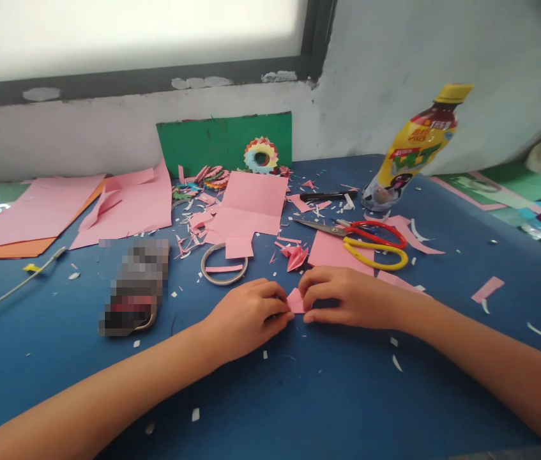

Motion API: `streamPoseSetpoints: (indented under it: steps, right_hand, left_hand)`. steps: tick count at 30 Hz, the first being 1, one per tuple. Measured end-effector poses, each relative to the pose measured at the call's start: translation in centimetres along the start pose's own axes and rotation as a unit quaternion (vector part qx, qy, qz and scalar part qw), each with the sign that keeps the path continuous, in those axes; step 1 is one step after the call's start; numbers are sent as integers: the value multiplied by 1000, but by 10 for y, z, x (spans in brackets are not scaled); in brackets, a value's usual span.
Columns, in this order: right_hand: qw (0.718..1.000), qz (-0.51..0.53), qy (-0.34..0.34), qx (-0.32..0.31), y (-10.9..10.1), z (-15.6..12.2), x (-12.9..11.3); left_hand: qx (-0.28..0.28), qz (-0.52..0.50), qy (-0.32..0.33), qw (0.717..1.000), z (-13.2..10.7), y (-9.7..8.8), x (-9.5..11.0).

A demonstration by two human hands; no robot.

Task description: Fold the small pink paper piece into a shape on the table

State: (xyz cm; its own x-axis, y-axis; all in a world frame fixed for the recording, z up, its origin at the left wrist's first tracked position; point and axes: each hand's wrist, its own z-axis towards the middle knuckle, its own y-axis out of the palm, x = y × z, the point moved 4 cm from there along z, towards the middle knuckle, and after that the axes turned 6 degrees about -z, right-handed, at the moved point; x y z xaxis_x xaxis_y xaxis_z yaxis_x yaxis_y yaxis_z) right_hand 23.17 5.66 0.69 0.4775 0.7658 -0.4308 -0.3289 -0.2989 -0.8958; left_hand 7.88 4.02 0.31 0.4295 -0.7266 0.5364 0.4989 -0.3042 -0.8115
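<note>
Between my two hands, on the blue table point(337, 390), lies a small folded piece of pink paper point(295, 301). The fingers of my left hand point(251, 313) are closed on its left edge. From the other side, my right hand point(342, 297) grips its right edge with curled fingers. Parts of the paper are hidden under the fingertips. Just beyond stands a pointed, folded pink paper shape point(295, 257). Scissors with red and yellow handles point(378, 246) rest partly on a pink sheet point(332, 252) past my right hand.
A tape roll point(204, 263) and a blurred-out phone point(136, 287) lie to the left. Larger pink paper point(255, 201), scraps and a black pen point(330, 196) are behind. A tilted-looking drink bottle point(414, 150) stands back right. A green board point(203, 144) leans on the wall.
</note>
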Motion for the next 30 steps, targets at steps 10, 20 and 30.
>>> streamPoseSetpoints:
  steps: [10, 20, 30]
  right_hand:
    - [985, 80, 150, 6, 5, 4, 2]
    - [979, 25, 201, 22, 5, 4, 6]
    - [978, 24, 207, 0, 9, 11, -3]
  left_hand:
    - [-4, -60, -95, 994, 14, 0, -8]
    - [-8, -7, -25, 1000, 24, -1, -6]
    - [-34, -87, -174, 980, 27, -11, -14]
